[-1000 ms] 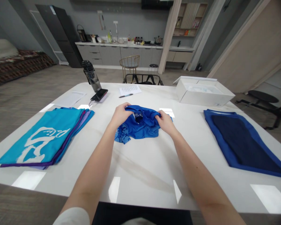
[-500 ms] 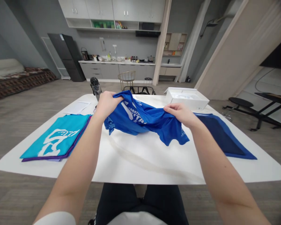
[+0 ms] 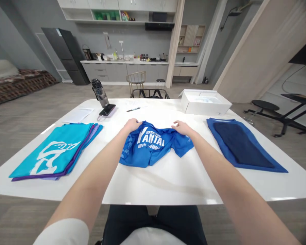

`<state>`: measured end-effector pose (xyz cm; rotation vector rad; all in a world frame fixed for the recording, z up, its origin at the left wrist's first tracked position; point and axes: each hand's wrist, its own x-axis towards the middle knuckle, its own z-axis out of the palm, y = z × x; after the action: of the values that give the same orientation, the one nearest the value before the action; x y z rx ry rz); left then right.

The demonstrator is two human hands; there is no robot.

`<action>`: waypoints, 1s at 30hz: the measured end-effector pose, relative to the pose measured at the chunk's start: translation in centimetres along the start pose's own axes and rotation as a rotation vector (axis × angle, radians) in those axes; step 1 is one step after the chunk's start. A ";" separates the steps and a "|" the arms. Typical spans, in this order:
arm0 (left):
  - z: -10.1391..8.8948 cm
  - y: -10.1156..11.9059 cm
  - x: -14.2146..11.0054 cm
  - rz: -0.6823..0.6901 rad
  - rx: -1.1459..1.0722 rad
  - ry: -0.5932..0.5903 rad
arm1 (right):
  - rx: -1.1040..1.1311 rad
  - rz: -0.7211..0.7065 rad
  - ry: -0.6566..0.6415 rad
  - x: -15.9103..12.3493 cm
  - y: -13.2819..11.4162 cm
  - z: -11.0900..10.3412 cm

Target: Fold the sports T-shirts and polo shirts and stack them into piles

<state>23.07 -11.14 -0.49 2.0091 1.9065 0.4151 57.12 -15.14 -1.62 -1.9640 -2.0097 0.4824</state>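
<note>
A blue T-shirt (image 3: 153, 146) with white lettering reading "MARATHON YANTAI" lies bunched on the white table in front of me, its lower part crumpled. My left hand (image 3: 133, 125) pinches the shirt's upper left edge, fingers closed on the cloth. At the upper right, near a sleeve, my right hand (image 3: 181, 127) grips the fabric between thumb and fingers. To the left sits a stack of folded shirts (image 3: 53, 149), turquoise on top with purple and blue edges below. On the right a dark navy folded garment (image 3: 241, 144) rests over a larger blue one (image 3: 275, 165).
Along the far side of the white table (image 3: 165, 190) stand a water bottle (image 3: 100, 93), a phone (image 3: 107, 110), a pen (image 3: 133, 109) and an open white box (image 3: 206, 103). Paper (image 3: 78, 115) lies at the left. A chair (image 3: 150, 93) is behind the table.
Both hands have lowered the blue T-shirt from the air onto the table. Its lettering now faces up, more spread out. The camera view has shifted slightly.
</note>
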 end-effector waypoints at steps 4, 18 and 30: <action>4.0 -2.6 0.9 -0.064 0.053 -0.089 | -0.173 -0.019 -0.034 -0.8 0.8 4.9; -1.0 -4.0 5.9 0.296 -0.416 0.023 | -0.005 -0.032 0.303 6.3 2.0 3.3; 5.7 -6.4 13.9 0.001 0.142 0.137 | -0.195 0.252 0.173 15.9 2.4 4.8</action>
<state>20.55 2.78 -8.68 2.1204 2.0706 0.4398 56.77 0.57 -7.38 -2.3042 -1.7706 0.1648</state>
